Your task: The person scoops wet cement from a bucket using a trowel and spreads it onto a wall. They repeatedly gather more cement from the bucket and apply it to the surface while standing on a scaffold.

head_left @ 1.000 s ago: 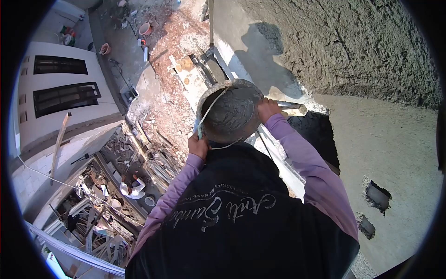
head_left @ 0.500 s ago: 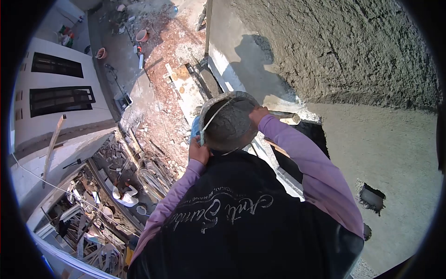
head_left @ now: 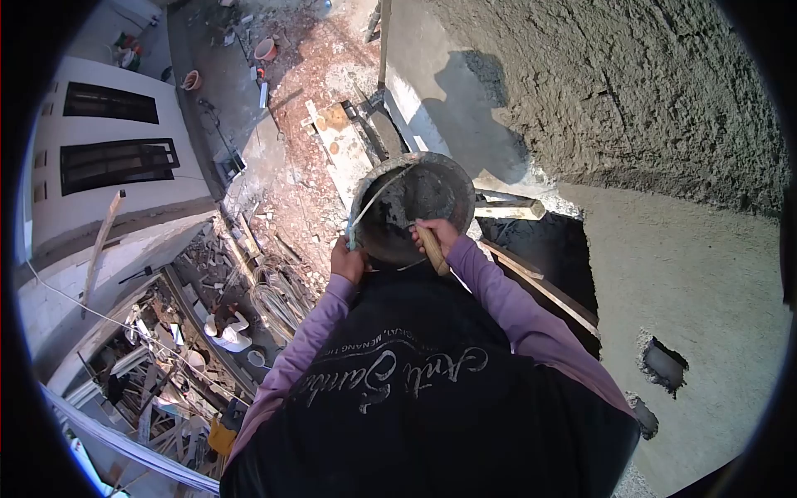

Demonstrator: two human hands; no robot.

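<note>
A dark bucket point(head_left: 463, 184) with a thin handle is held in front of my chest, partly filled with wet grey mortar point(head_left: 433, 195). My left hand point(head_left: 347, 261) is closed on the bucket's left edge, close to a bluish piece at the rim. Inside the near right side of the rim, my right hand point(head_left: 442, 235) grips the wooden handle of a trowel point(head_left: 432, 252). The trowel's blade is mostly hidden in the bucket.
To the right rises a wall point(head_left: 681, 241), rough above and smoother below, with a dark opening point(head_left: 552, 249) and timber point(head_left: 510, 209) beside it. Far below lie rubble, coiled cable point(head_left: 282, 292) and scrap wood. A person point(head_left: 228, 332) is at lower left.
My right hand has moved left and toward me from the bucket's right rim, and the trowel's wooden handle now shows. My left hand stays at the bucket's left edge.
</note>
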